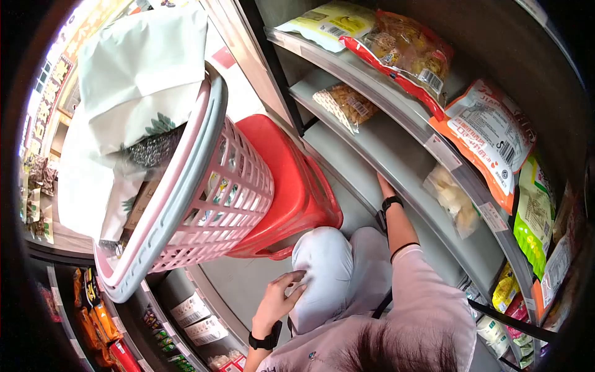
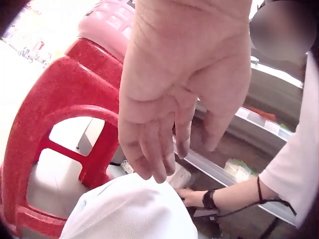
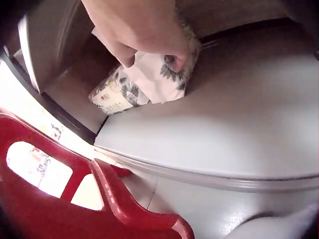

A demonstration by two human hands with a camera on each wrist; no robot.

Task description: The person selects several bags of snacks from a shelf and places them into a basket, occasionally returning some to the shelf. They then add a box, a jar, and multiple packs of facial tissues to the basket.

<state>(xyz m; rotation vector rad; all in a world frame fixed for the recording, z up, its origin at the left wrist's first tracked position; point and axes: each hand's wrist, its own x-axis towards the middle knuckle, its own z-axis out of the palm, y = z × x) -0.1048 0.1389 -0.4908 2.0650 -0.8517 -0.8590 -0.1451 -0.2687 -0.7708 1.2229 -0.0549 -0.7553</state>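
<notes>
In the right wrist view my right hand (image 3: 144,35) reaches to the back corner of a low shelf (image 3: 214,134). Its thumb and bent fingers grip the top of a white packet with dark leaf print (image 3: 159,79), which leans in that corner. The head view shows little of this hand beyond the wrist, as the shelf above covers it. My left hand (image 1: 277,301) hangs over the knee (image 1: 322,273), holding nothing. Seen in the left wrist view, the left hand (image 2: 184,84) has its palm towards the camera and its fingers loosely bent.
A red plastic stool (image 1: 279,180) stands beside my knees, with a pink basket (image 1: 204,229) on it. White bags with leaf print (image 1: 142,80) fill the basket. Shelves (image 1: 372,149) on the right hold snack bags (image 1: 489,130); lower left shelves hold orange packets (image 1: 99,322).
</notes>
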